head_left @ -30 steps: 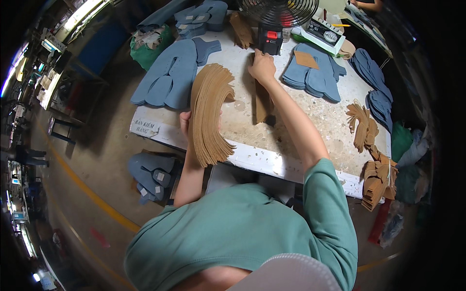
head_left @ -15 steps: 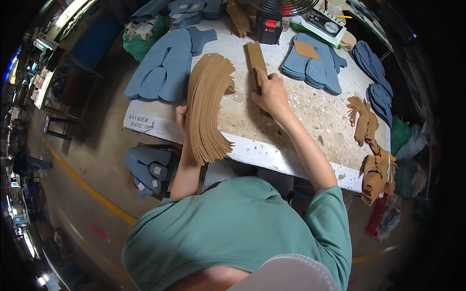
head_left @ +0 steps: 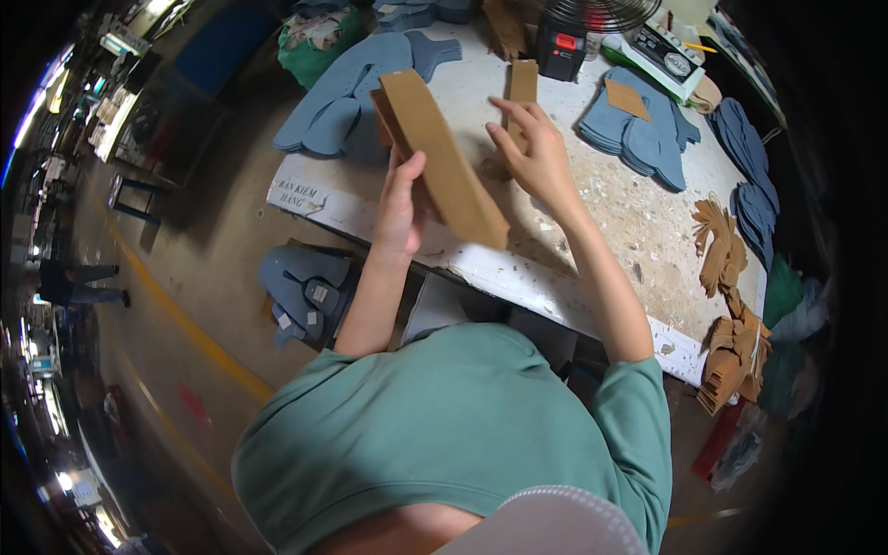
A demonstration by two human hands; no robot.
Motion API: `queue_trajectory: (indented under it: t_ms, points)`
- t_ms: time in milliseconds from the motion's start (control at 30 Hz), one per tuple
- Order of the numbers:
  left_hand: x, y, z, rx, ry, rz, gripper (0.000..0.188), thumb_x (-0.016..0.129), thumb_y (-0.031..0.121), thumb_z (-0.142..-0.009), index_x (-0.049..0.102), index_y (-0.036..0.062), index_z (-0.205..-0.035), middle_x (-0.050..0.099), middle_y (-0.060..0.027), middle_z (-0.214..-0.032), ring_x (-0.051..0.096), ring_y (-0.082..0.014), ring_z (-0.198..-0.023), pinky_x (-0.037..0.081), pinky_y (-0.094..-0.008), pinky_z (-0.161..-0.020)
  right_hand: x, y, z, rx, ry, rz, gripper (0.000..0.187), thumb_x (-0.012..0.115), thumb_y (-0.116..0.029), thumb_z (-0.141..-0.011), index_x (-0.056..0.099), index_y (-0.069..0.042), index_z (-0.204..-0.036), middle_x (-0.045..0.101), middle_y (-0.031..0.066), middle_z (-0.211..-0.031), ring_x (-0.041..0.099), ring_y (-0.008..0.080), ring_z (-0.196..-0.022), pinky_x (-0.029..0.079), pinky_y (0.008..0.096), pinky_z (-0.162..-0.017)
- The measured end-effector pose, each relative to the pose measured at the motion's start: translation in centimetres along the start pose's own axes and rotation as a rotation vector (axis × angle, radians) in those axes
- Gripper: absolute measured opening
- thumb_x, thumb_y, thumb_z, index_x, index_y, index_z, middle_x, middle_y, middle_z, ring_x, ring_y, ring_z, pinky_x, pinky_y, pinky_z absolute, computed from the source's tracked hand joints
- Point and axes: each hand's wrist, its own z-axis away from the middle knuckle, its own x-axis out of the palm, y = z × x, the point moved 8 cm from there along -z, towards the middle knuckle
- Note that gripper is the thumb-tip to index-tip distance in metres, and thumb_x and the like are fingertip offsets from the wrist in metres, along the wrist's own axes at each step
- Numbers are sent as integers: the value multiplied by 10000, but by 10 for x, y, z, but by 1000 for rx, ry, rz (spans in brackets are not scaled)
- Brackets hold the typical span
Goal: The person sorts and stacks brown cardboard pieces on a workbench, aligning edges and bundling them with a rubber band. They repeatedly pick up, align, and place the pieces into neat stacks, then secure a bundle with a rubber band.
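Note:
My left hand grips a stack of long brown strips above the near left of the table. The thumb lies along the stack's edge, and a broad flat face is turned up. Part of the stack is smeared by motion. To its right my right hand hovers with fingers apart and nothing in it. Just beyond those fingers, a brown strip or thin pile of strips lies on the table, partly hidden by the hand.
On the white, worn table lie blue-grey cut pieces at left and right. Bundled brown strips sit at the right edge. A black fan stands at the back. More blue pieces are below the left edge.
My left hand has turned the stack, from its fanned edges showing to a flat face. My right hand has lifted off the strip on the table, its fingers spreading.

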Motion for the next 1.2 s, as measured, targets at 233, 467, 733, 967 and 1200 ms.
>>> queue_trajectory:
  t_ms: [233, 467, 733, 967, 1200]
  points:
    - [30, -5, -1, 126, -52, -95, 623, 497, 182, -996, 160, 119, -1516, 348, -55, -1459, 340, -157, -1327, 274, -312, -1095, -15, -64, 33, -103, -11, 29, 642, 693, -319, -825, 481, -18, -1351, 607, 205, -935, 641, 352, -798, 525, 404, -710]
    - [41, -10, 10, 77, -93, -81, 573, 465, 165, -992, 200, 109, -1496, 385, -59, -1431, 391, -164, -1303, 341, -317, -1058, -15, -58, 44, -26, -121, 64, 801, 758, -222, -776, 352, -114, -1458, 592, 188, -1001, 615, 348, -825, 504, 410, -721]
    - [40, -6, 13, 103, -139, -52, 600, 511, 175, -978, 207, 118, -1493, 405, -57, -1389, 398, -148, -1277, 377, -307, -1016, -21, -72, 47, -124, -81, 78, 758, 709, -138, -762, 369, -92, -1438, 571, 203, -930, 618, 384, -776, 516, 441, -692]
    - [39, -9, 18, 87, -120, -70, 549, 520, 176, -973, 276, 111, -1461, 452, -49, -1337, 439, -132, -1231, 395, -304, -992, -26, -64, 49, 20, -64, 74, 723, 688, -69, -719, 447, -153, -1395, 616, 197, -986, 619, 353, -765, 507, 384, -707]
    - [16, -11, 20, -52, -76, -21, 487, 520, 232, -959, 378, 120, -1411, 513, -31, -1316, 490, -149, -1223, 434, -310, -982, -38, -53, 49, 120, -250, -366, 518, 730, -280, -831, 561, -85, -1280, 667, 129, -1015, 626, 175, -817, 505, 302, -765]
